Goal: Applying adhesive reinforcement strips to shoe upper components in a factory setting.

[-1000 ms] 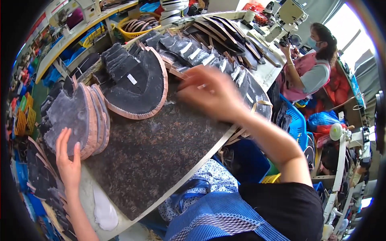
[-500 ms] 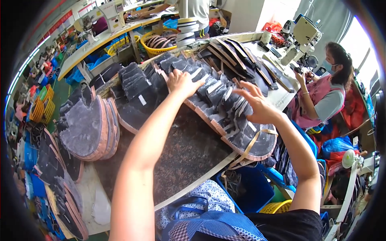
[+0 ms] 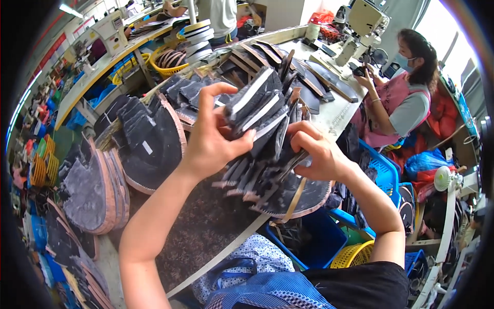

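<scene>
A bundle of layered black fabric pieces (image 3: 260, 113) with white strips is raised above the dark table mat (image 3: 190, 232). My left hand (image 3: 208, 139) grips the bundle's left side, thumb below and fingers above. On its right side, my right hand (image 3: 319, 154) pinches the pieces' edges between thumb and curled fingers. The lower ends of the bundle are blurred and hang over a rounded black piece with pinkish edging (image 3: 309, 198). A tan strap (image 3: 295, 200) crosses that piece. More black pieces with pink edges (image 3: 146, 139) lie to the left of my left hand.
A stack of rounded grey pieces (image 3: 87, 190) stands at the table's left. Long dark pieces (image 3: 257, 54) lie at the back. Blue bins (image 3: 314, 242) and a yellow basket (image 3: 355, 254) sit below the front edge. A co-worker (image 3: 401, 98) sits at right near a sewing machine (image 3: 363, 20).
My hands have closed on the fabric pieces and lifted a bundle from the row on the table. The bundle now tilts upright toward me. The view has shifted slightly.
</scene>
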The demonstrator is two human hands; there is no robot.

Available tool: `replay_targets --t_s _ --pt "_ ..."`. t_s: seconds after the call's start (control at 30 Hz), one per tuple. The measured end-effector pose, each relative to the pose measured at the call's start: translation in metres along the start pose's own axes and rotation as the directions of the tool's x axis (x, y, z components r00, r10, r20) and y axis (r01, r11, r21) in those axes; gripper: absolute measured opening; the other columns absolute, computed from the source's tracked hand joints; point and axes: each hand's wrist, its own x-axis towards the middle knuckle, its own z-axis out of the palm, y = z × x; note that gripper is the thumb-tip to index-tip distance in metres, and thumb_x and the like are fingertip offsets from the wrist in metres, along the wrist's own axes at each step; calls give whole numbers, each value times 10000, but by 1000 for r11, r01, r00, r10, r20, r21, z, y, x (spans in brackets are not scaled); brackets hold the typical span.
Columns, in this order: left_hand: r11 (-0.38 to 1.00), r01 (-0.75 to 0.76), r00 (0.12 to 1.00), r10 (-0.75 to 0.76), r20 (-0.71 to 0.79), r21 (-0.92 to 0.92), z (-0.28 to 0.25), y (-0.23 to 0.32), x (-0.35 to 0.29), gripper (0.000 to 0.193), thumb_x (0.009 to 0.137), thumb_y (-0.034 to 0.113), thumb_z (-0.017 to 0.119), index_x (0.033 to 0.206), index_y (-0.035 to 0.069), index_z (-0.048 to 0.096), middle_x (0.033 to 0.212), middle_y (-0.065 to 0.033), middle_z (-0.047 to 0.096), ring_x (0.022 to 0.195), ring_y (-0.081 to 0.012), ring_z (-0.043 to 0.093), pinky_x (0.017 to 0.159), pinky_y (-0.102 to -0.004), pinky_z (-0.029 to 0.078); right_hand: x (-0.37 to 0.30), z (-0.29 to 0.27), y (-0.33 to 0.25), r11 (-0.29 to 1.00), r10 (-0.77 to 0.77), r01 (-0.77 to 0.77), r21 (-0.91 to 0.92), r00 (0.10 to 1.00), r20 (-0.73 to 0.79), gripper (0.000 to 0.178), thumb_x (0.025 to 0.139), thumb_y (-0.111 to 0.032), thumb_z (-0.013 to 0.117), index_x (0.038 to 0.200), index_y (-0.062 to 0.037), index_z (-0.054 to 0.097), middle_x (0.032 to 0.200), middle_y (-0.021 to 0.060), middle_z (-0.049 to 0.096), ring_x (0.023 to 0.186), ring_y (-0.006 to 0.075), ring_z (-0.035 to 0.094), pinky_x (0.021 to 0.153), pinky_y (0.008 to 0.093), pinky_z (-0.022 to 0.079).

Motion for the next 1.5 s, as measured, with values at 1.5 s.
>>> replay_targets --t_s 1.5 --pt "92 675 661 366 -655 732 -83 54 -549 250 818 98 729 1063 71 692 1151 -69 614 1057 -274 618 899 -420 493 174 341 -394 674 -737 561 482 468 487 210 841 -247 769 912 -64 694 935 89 699 872 309 684 750 412 543"
